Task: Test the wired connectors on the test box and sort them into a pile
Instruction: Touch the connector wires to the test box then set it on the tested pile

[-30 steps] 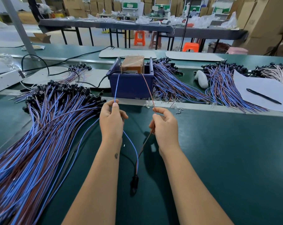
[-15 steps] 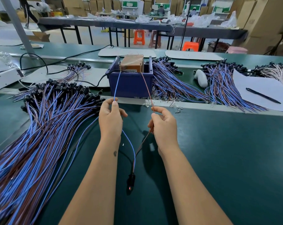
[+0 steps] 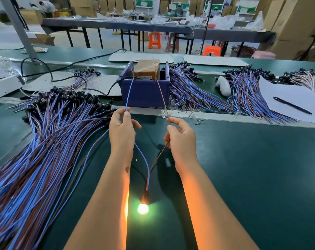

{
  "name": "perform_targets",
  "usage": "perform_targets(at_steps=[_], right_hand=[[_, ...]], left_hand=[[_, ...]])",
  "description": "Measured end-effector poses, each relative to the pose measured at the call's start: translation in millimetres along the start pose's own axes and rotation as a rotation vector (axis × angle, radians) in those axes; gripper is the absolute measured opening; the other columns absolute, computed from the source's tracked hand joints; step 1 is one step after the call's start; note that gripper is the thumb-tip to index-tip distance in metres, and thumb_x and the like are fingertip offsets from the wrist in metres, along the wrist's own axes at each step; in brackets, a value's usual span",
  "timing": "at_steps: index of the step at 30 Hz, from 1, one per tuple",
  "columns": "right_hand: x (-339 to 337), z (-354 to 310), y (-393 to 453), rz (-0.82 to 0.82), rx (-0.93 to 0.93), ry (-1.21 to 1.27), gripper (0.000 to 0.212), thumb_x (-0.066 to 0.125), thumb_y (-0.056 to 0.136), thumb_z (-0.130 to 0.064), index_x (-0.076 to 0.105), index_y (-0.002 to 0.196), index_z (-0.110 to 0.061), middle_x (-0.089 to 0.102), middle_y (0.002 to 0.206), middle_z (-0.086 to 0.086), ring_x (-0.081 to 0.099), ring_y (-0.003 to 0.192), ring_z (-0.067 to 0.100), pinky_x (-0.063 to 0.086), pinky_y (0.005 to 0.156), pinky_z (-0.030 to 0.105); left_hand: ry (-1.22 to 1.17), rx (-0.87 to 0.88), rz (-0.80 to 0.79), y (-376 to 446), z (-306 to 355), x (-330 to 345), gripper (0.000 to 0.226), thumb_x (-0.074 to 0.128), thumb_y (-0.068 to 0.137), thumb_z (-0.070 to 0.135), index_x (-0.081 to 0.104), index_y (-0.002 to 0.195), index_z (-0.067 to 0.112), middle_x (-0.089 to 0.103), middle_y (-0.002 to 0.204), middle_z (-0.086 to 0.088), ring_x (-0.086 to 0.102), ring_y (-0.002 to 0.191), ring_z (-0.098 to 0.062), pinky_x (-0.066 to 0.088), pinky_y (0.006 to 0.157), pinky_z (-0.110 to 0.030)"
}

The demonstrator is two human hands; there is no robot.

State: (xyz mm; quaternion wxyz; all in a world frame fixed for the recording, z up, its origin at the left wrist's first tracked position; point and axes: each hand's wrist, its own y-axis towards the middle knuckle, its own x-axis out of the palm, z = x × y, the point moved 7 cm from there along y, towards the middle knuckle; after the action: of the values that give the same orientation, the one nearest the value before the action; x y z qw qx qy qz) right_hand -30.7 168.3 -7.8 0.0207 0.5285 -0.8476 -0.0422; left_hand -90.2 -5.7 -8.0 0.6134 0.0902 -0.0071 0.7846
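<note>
While your left hand (image 3: 123,131) pinches the blue wire (image 3: 129,92) and your right hand (image 3: 181,139) pinches the brown wire (image 3: 161,92), both leads run forward to the test box (image 3: 147,69) in its blue bin (image 3: 145,92) just ahead of your fingertips. Behind your wrists, between your forearms, the connector (image 3: 145,197) on those wires hangs with its lamp (image 3: 142,208) glowing green. Left of your left hand lies the big pile of wired connectors (image 3: 44,141).
</note>
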Motion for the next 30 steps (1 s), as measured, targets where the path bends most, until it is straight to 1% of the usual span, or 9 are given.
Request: perform_targets(at_steps=[12, 15, 18, 21, 23, 24, 25, 27, 30], right_hand=[[0.8, -1.3, -0.3, -0.015, -0.033, -0.046, 0.03, 0.048, 0.095, -0.013, 0.064, 0.114, -0.03, 0.054, 0.052, -0.01, 0.05, 0.054, 0.001, 0.048, 0.06, 0.026], [0.7, -4.4, -0.9, -0.006, -0.072, -0.045, 0.029, 0.049, 0.098, -0.014, 0.064, 0.115, -0.031, 0.054, 0.054, -0.01, 0.05, 0.055, 0.004, 0.049, 0.06, 0.027], [5.1, -9.1, -2.7, -0.031, -0.111, -0.033, 0.022, 0.052, 0.097, -0.014, 0.064, 0.107, -0.031, 0.058, 0.059, -0.007, 0.051, 0.058, 0.007, 0.049, 0.067, 0.036], [15.8, -11.0, -6.6, -0.123, -0.149, -0.069, 0.021, 0.056, 0.095, -0.011, 0.064, 0.094, -0.03, 0.06, 0.062, -0.001, 0.053, 0.059, 0.008, 0.05, 0.066, 0.039], [22.6, -10.1, -8.8, -0.191, -0.149, -0.093, 0.02, 0.059, 0.093, -0.011, 0.067, 0.089, -0.029, 0.059, 0.064, 0.009, 0.051, 0.061, 0.014, 0.05, 0.063, 0.042], [24.5, -10.5, -9.7, -0.222, -0.149, -0.085, 0.021, 0.059, 0.093, -0.011, 0.068, 0.088, -0.029, 0.058, 0.063, 0.007, 0.05, 0.06, 0.015, 0.048, 0.06, 0.04], [25.2, -11.7, -10.2, -0.248, -0.147, -0.045, 0.022, 0.058, 0.094, -0.01, 0.069, 0.087, -0.028, 0.058, 0.061, 0.001, 0.051, 0.058, 0.012, 0.047, 0.056, 0.031], [23.6, -12.9, -8.8, -0.289, -0.112, 0.067, 0.025, 0.052, 0.098, -0.007, 0.071, 0.092, -0.022, 0.062, 0.061, -0.005, 0.053, 0.053, 0.005, 0.045, 0.053, 0.019], [20.0, -12.1, -8.1, -0.34, -0.071, 0.038, 0.032, 0.047, 0.097, 0.002, 0.067, 0.114, -0.018, 0.062, 0.068, 0.01, 0.054, 0.051, 0.006, 0.046, 0.055, 0.017]], left_hand=[[0.027, -0.013, 0.004, -3.4, 2.4, 0.0, 0.018, 0.041, 0.105, 0.026, 0.057, 0.105, 0.032, 0.062, 0.054, 0.009, 0.048, 0.059, -0.011, 0.035, 0.051, -0.022], [0.091, -0.006, -0.04, -6.3, 3.5, 4.7, 0.019, 0.044, 0.103, 0.027, 0.062, 0.097, 0.033, 0.065, 0.059, 0.012, 0.05, 0.058, -0.003, 0.037, 0.061, -0.022], [0.091, 0.004, -0.126, -12.0, 6.7, 15.3, 0.02, 0.055, 0.098, 0.024, 0.071, 0.087, 0.03, 0.063, 0.062, 0.022, 0.054, 0.061, 0.011, 0.04, 0.063, -0.01], [0.049, -0.025, -0.265, -20.3, 9.6, 28.5, 0.021, 0.058, 0.096, 0.022, 0.076, 0.085, 0.019, 0.058, 0.054, 0.018, 0.052, 0.048, 0.003, 0.039, 0.049, -0.008], [-0.01, -0.071, -0.33, -24.8, 8.1, 34.8, 0.024, 0.06, 0.096, 0.026, 0.077, 0.081, 0.018, 0.06, 0.066, 0.001, 0.049, 0.051, -0.013, 0.039, 0.049, -0.017], [-0.014, -0.087, -0.332, -25.3, 7.3, 35.3, 0.024, 0.061, 0.095, 0.028, 0.078, 0.079, 0.02, 0.058, 0.071, -0.008, 0.045, 0.056, -0.02, 0.036, 0.052, -0.021], [-0.012, -0.093, -0.322, -24.8, 6.6, 34.6, 0.024, 0.062, 0.095, 0.027, 0.077, 0.077, 0.021, 0.056, 0.07, -0.01, 0.039, 0.057, -0.022, 0.032, 0.053, -0.025], [-0.079, -0.11, -0.289, -22.5, 6.6, 31.9, 0.027, 0.059, 0.096, 0.02, 0.074, 0.074, 0.019, 0.05, 0.055, -0.001, 0.035, 0.048, -0.015, 0.03, 0.049, -0.022], [-0.342, -0.176, -0.239, -16.7, 8.9, 26.3, 0.025, 0.049, 0.101, 0.013, 0.063, 0.08, 0.012, 0.046, 0.047, 0.006, 0.035, 0.04, -0.006, 0.03, 0.039, -0.016]])
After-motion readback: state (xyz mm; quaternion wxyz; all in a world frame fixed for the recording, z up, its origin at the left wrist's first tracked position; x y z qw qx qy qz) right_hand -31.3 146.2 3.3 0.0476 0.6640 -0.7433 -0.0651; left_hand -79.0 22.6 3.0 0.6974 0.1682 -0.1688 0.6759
